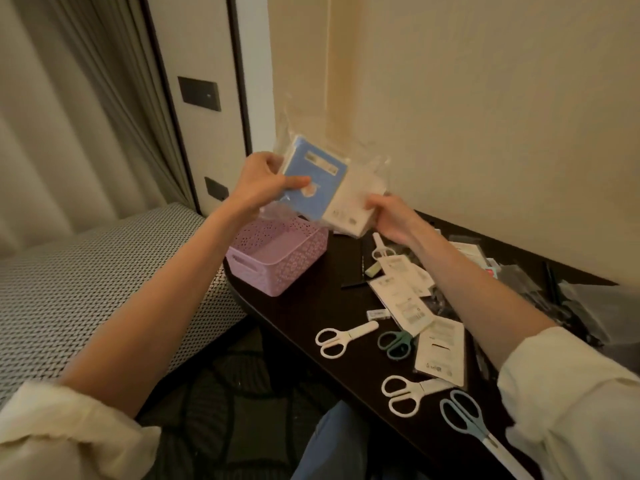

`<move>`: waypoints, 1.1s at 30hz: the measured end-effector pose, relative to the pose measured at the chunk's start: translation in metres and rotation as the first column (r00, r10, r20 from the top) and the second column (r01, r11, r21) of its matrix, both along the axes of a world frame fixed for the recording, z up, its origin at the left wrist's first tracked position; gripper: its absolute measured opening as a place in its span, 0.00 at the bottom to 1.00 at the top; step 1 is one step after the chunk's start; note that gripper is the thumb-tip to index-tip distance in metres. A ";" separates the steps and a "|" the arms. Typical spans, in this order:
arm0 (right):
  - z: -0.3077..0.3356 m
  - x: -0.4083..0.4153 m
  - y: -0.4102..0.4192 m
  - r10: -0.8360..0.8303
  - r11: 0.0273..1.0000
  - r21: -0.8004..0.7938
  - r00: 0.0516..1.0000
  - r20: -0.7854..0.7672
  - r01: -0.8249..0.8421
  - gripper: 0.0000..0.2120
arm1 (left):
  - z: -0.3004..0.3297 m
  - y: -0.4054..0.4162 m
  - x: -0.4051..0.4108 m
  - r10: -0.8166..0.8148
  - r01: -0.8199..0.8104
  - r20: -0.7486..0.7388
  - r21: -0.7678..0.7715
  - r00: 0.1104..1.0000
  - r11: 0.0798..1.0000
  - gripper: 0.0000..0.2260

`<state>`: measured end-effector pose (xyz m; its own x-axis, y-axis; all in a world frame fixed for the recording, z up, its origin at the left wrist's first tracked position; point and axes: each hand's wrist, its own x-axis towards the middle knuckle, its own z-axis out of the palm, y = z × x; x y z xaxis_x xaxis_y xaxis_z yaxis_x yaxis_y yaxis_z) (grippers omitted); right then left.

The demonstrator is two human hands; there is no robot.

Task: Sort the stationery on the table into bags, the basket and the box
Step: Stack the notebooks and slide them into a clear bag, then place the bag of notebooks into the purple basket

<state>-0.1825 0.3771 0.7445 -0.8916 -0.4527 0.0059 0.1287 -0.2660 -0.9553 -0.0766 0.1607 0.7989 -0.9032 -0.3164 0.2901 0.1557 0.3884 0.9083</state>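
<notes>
I have both hands raised above the far end of the dark curved worktop [304, 317]. My left hand [263, 183] pinches the blue flat packet [313, 183], thumb across its face, inside a crinkled clear plastic bag [346, 157]. My right hand [394, 218] grips the cream flat packet [349, 211] just beside the blue one, from below. Directly beneath them sits the lilac perforated plastic basket [277, 256], at the worktop's left edge. Nearer me lie white-handled scissors [341, 337], green-handled scissors [396, 342], another white-handled pair [405, 393] and pale blue-handled scissors [465, 419], with white paper sachets [405, 306] scattered between them.
</notes>
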 end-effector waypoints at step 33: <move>-0.037 -0.099 -0.154 0.338 0.722 0.674 0.929 -0.149 -0.154 0.35 | -0.160 -0.104 -0.014 0.272 -0.273 -0.048 -0.021 0.961 0.962 0.34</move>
